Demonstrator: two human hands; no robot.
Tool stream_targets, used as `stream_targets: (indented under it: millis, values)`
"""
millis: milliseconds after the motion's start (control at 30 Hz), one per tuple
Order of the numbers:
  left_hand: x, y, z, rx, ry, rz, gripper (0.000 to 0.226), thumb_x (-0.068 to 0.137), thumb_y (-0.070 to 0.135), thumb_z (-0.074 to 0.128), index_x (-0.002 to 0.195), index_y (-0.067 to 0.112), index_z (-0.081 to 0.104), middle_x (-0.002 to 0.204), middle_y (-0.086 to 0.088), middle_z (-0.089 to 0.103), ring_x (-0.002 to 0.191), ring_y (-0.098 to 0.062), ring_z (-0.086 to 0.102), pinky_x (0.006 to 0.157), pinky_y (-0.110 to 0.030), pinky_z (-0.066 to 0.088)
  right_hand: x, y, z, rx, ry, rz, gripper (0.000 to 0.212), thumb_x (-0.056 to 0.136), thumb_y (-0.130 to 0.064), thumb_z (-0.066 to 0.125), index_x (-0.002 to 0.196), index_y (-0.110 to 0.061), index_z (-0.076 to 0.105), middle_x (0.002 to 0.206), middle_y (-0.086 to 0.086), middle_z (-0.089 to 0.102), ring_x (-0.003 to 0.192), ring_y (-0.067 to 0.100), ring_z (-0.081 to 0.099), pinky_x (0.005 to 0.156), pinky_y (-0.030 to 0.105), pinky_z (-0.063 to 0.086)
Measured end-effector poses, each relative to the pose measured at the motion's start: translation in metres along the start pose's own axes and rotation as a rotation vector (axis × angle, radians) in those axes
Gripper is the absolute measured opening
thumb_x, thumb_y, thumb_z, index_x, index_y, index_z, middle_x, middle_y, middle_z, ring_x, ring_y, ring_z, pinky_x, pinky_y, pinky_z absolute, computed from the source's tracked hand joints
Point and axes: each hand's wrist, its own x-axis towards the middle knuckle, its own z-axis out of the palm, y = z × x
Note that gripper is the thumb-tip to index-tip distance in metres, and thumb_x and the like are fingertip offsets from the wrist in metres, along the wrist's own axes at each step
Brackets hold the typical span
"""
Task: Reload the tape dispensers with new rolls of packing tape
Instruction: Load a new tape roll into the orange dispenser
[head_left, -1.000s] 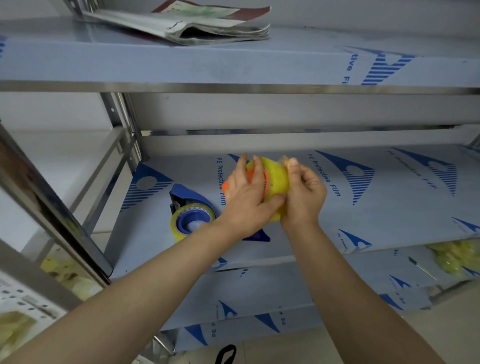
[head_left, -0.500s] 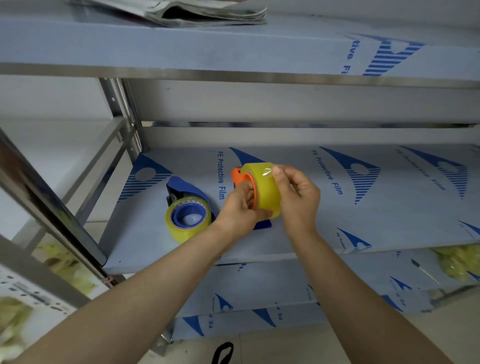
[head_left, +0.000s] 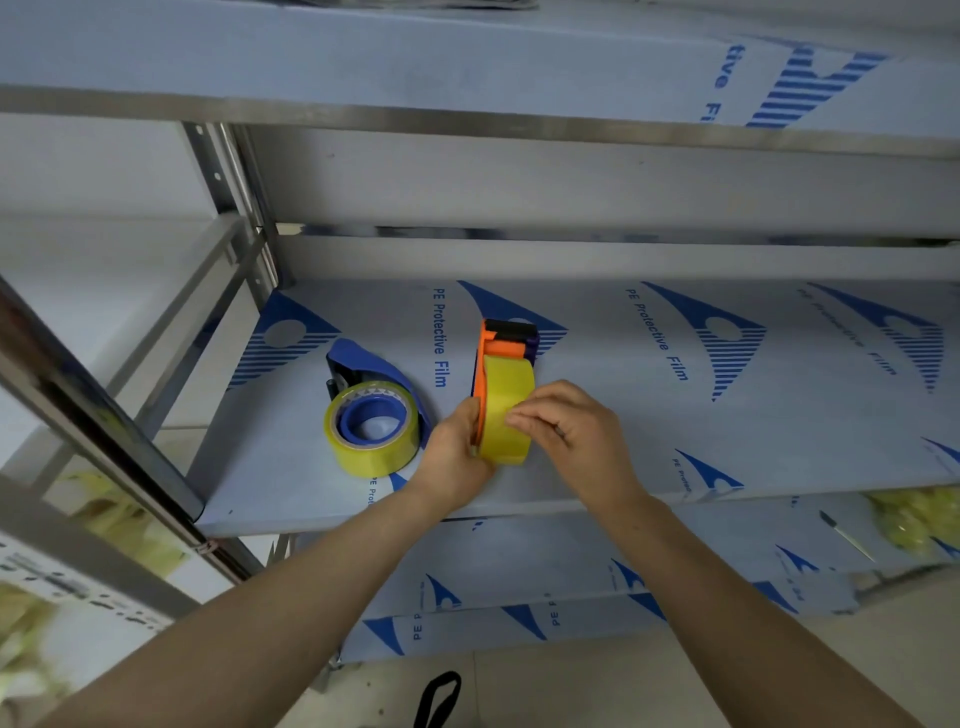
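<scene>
Both hands are lowering the orange dispenser (head_left: 485, 364) toward the shelf (head_left: 597, 338); left hand (head_left: 457, 452) is gripping its side, right hand (head_left: 566, 431) is pinching the yellow tape roll (head_left: 506, 405), now upright.

Single head-worn wide-angle view, facing forward and down onto the middle shelf (head_left: 675, 426) at close range. Both forearms enter from the bottom edge. The upper shelf (head_left: 467, 67) spans the top of frame; floor shows at the bottom.
</scene>
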Motion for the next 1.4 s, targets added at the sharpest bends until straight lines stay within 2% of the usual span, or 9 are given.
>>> stream_targets:
  millis: [133,200,367,467,633,833,1033,1167,1400]
  values:
    - [0.0,-0.008,-0.002,-0.051,-0.027,0.01,0.05,0.068,-0.023,0.062,0.109,0.003,0.049,0.099,-0.009,0.06,0.076,0.01,0.061,0.074,-0.014,0.05,0.001,0.004,-0.002,-0.106,-0.121,-0.05,0.024,0.08,-0.028,0.064,0.087,-0.006,0.069,0.091,0.008,0.064,0.076,0.017,0.062,0.069,0.018,0.043]
    - [0.001,-0.012,-0.003,-0.067,-0.052,0.018,0.051,0.068,-0.023,0.062,0.112,-0.001,0.048,0.095,-0.005,0.06,0.072,0.015,0.059,0.074,-0.012,0.05,0.002,0.004,0.0,-0.176,-0.096,-0.102,0.026,0.082,-0.032,0.059,0.082,-0.007,0.067,0.091,0.007,0.064,0.081,0.016,0.058,0.066,0.02,0.045]
    - [0.0,-0.012,-0.004,-0.111,-0.126,-0.022,0.052,0.07,-0.019,0.064,0.105,0.014,0.046,0.09,0.004,0.059,0.075,0.003,0.062,0.071,-0.015,0.051,0.006,0.001,0.005,-0.241,-0.119,-0.093,0.029,0.089,-0.032,0.051,0.086,-0.006,0.062,0.13,0.01,0.056,0.125,0.022,0.041,0.097,0.033,0.042]
    - [-0.001,-0.006,-0.003,-0.092,-0.13,-0.077,0.053,0.069,-0.003,0.074,0.108,0.016,0.044,0.092,0.002,0.06,0.081,-0.012,0.06,0.069,-0.019,0.052,0.009,-0.002,0.007,-0.216,-0.206,0.042,0.023,0.094,-0.027,0.05,0.099,-0.006,0.056,0.14,0.006,0.048,0.129,0.024,0.044,0.094,0.038,0.044]
    - [-0.003,0.002,0.002,-0.038,-0.014,-0.105,0.061,0.065,0.014,0.082,0.108,0.024,0.041,0.093,0.01,0.055,0.085,-0.009,0.057,0.066,-0.012,0.047,0.016,-0.008,0.012,-0.293,-0.104,0.066,0.024,0.093,-0.031,0.05,0.098,-0.01,0.059,0.132,0.002,0.057,0.114,0.023,0.056,0.087,0.033,0.045]
    - [-0.008,0.004,0.003,0.048,0.014,-0.109,0.062,0.064,0.015,0.082,0.104,0.028,0.037,0.081,0.019,0.046,0.07,0.003,0.048,0.053,0.003,0.039,0.018,-0.007,0.015,-0.338,0.034,0.116,0.03,0.093,-0.034,0.049,0.107,-0.009,0.059,0.098,0.008,0.07,0.087,0.027,0.064,0.066,0.025,0.037]
    - [-0.013,0.001,-0.002,0.061,-0.044,-0.075,0.06,0.066,0.013,0.08,0.103,0.03,0.037,0.082,0.019,0.047,0.072,0.003,0.048,0.055,0.001,0.039,0.023,0.002,0.017,-0.3,0.149,0.237,0.029,0.093,-0.038,0.049,0.099,-0.01,0.057,0.079,0.009,0.069,0.069,0.028,0.063,0.057,0.032,0.043]
    - [-0.011,-0.001,-0.002,0.091,-0.026,-0.068,0.054,0.069,0.013,0.077,0.103,0.027,0.038,0.08,0.02,0.046,0.069,0.005,0.048,0.053,0.0,0.039,0.022,0.002,0.018,-0.249,0.212,0.184,0.022,0.091,-0.032,0.055,0.092,-0.011,0.059,0.069,0.005,0.067,0.059,0.023,0.061,0.052,0.029,0.042]
    - [0.001,0.0,-0.007,0.155,-0.022,-0.107,0.055,0.071,0.017,0.074,0.115,0.017,0.042,0.086,0.01,0.05,0.079,-0.01,0.05,0.056,-0.009,0.038,0.025,-0.007,0.017,-0.225,0.303,0.071,0.024,0.09,-0.032,0.051,0.088,-0.01,0.06,0.066,0.005,0.068,0.054,0.022,0.061,0.048,0.033,0.049]
